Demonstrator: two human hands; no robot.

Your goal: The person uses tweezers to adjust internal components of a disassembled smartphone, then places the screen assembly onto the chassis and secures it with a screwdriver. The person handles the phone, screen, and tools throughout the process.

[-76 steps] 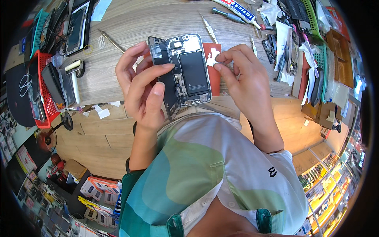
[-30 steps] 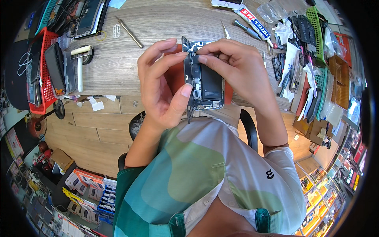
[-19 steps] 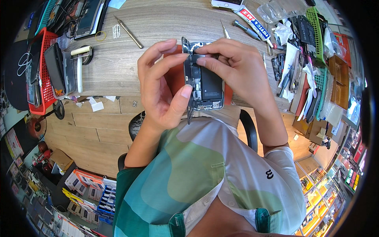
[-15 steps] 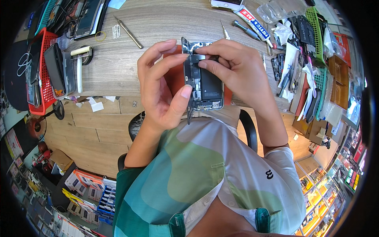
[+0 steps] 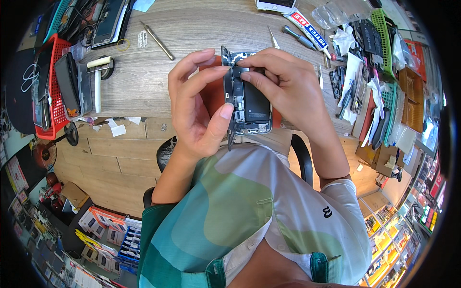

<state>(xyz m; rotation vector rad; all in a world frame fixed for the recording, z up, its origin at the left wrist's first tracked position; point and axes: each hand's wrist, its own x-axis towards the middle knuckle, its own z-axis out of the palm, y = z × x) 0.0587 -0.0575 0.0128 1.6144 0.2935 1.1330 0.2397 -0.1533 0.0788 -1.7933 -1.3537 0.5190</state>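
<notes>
An opened smartphone [image 5: 252, 129] is held over the table's near edge, its black battery [image 5: 258, 105] and inner parts facing up. Its screen panel [image 5: 229, 96] stands raised along the left side of the body. My left hand [image 5: 192, 101] grips that panel by its edge, thumb low and fingertips higher up. My right hand [image 5: 293, 79] reaches over the phone's upper end, index finger and thumb bent close together at the inner parts beside the panel. What lies between those fingertips is hidden. Beneath the phone shows a reddish-orange surface [image 5: 211, 91].
A pen-like metal tool [image 5: 158, 41] lies left on the wooden table [image 5: 139, 81]. Farther left are a white-handled roller [image 5: 98, 79] and a red basket [image 5: 50, 91]. A thin screwdriver [image 5: 273, 37], a glue tube [image 5: 307, 31] and a plastic bottle [image 5: 338, 13] lie at the right back.
Both hands and the phone stay almost in place. A strip beside my right thumb that shone now looks dark, and the right thumb has shifted very slightly.
</notes>
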